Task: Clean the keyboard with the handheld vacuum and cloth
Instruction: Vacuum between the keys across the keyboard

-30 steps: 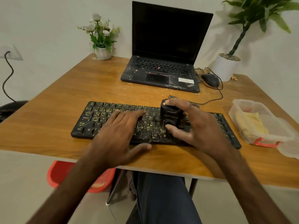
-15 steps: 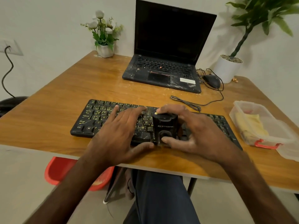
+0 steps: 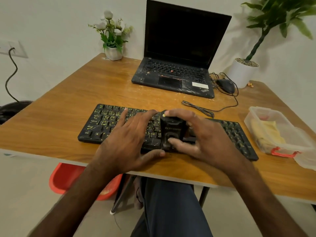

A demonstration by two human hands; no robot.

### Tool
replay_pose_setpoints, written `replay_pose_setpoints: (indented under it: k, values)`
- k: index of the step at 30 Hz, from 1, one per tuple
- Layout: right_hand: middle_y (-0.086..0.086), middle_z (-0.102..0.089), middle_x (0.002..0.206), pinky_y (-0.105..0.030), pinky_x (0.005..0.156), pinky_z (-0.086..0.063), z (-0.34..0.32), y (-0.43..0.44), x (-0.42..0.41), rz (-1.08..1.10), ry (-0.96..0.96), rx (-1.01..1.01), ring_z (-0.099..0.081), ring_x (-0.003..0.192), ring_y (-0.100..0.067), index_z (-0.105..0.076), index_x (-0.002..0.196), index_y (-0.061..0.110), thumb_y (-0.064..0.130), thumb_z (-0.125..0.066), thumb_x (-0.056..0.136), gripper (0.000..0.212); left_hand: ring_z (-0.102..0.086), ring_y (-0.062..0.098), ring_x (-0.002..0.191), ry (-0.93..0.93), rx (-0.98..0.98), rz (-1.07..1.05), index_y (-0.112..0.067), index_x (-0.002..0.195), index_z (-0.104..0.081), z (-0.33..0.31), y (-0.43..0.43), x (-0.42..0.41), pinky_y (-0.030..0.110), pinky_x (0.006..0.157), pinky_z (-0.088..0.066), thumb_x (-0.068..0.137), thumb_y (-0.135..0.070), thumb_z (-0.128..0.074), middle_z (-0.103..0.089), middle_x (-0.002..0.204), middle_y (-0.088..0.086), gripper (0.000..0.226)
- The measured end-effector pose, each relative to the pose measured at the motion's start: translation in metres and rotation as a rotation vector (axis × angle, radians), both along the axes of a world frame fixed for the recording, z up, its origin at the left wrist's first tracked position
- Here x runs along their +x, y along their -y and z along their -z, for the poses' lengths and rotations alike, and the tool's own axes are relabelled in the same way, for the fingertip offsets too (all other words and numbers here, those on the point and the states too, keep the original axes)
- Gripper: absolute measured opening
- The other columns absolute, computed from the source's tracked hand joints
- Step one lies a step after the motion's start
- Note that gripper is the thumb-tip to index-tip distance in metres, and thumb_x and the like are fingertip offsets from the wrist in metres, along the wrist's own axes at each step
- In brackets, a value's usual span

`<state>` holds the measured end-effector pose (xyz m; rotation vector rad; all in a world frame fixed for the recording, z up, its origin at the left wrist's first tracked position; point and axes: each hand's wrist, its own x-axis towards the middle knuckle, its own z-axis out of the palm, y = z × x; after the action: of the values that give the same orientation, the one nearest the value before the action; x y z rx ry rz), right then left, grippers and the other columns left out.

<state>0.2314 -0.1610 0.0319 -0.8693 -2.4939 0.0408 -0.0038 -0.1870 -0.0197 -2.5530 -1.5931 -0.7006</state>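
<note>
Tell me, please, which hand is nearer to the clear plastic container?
Right. The right hand grips the vacuum on the keyboard, left of the container; the left hand rests on it farther left.

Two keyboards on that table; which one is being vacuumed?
The separate keyboard with yellow lettering at the near edge: the right hand holds the black vacuum on it. The laptop behind lies untouched.

Home desk — laptop [image 3: 177, 53], potted plant [image 3: 246, 65], wall socket [image 3: 12, 48].
</note>
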Motion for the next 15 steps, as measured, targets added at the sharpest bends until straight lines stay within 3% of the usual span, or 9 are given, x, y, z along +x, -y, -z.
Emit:
replay_pose_setpoints:
  k: [4, 9, 15]
  values:
    - [-0.005, -0.066, 0.11, -0.036, 0.061, -0.059, -0.003, -0.014, -0.006, 0.066, 0.009, 0.016, -0.065, 0.085, -0.018, -0.026, 0.141, 0.039, 0.05, -0.054, 0.091, 0.059, -0.049, 0.02, 0.133, 0.02, -0.01, 0.0, -0.016, 0.154, -0.014, -0.001, 0.001, 0.0, 0.054, 0.124, -0.011, 0.087, -0.084, -0.038, -0.05, 0.144, 0.008, 0.098]
    - [0.001, -0.065, 0.116, -0.035, 0.067, -0.059, -0.004, 0.005, 0.002, -0.059, -0.006, -0.076, -0.066, 0.09, -0.015, -0.03, 0.139, 0.041, 0.049, -0.06, 0.088, 0.06, -0.047, 0.02, 0.135, -0.012, 0.026, 0.006, -0.012, 0.155, -0.015, 0.001, 0.001, -0.002, 0.056, 0.122, -0.014, 0.087, -0.084, -0.038, -0.046, 0.149, 0.01, 0.102]
    - [-0.001, -0.067, 0.117, -0.036, 0.062, -0.06, -0.005, -0.006, 0.003, 0.065, -0.071, -0.025, -0.067, 0.087, -0.015, -0.03, 0.139, 0.037, 0.049, -0.061, 0.087, 0.062, -0.05, 0.02, 0.132, -0.011, 0.026, 0.007, -0.013, 0.155, -0.014, -0.001, 0.002, -0.001, 0.055, 0.122, -0.014, 0.085, -0.084, -0.041, -0.05, 0.145, 0.01, 0.103]
